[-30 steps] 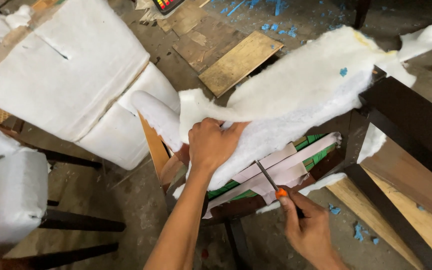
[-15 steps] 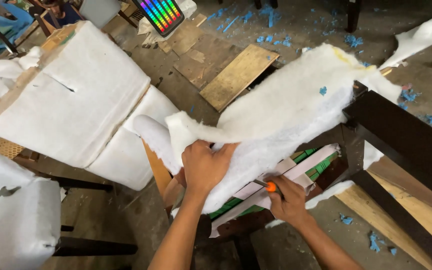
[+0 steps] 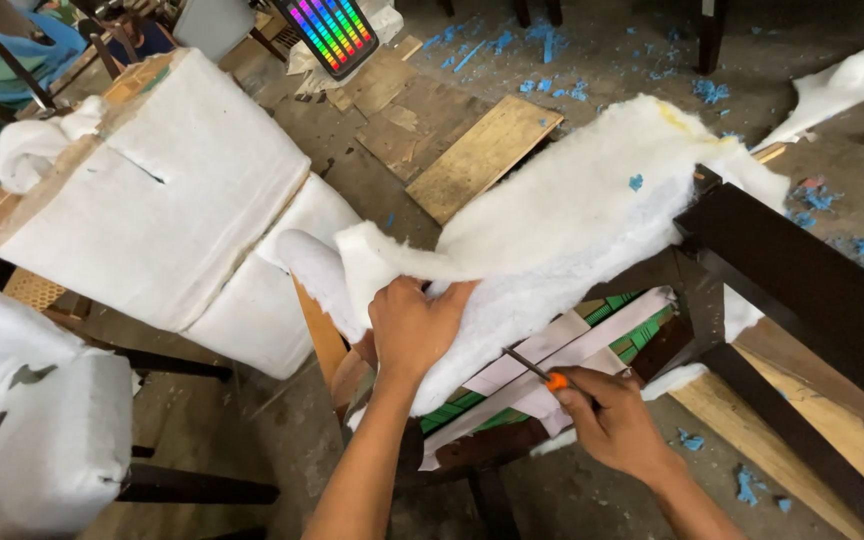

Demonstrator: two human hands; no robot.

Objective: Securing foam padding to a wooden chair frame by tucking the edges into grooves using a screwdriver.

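A sheet of white batting point(image 3: 572, 230) lies draped over a dark wooden chair frame point(image 3: 802, 290). My left hand point(image 3: 414, 325) presses flat on the near edge of the batting and holds it down. My right hand point(image 3: 607, 425) grips a thin metal tool with an orange handle point(image 3: 550, 380), its tip pointing under the batting's edge. Below the batting show white straps point(image 3: 562, 360) and green webbing point(image 3: 632, 315) of the seat.
A padded white chair point(image 3: 162, 200) lies on its side at the left, another padded piece point(image 3: 32, 440) at the near left. Wooden boards point(image 3: 482, 155) and blue foam scraps point(image 3: 552, 50) litter the floor. A striped colourful card point(image 3: 330, 32) lies at the top.
The view has shifted so the chair frame sits lower. My right hand has moved up and left, bringing the tool's tip to the batting's edge. My left hand stays pressed on the batting.
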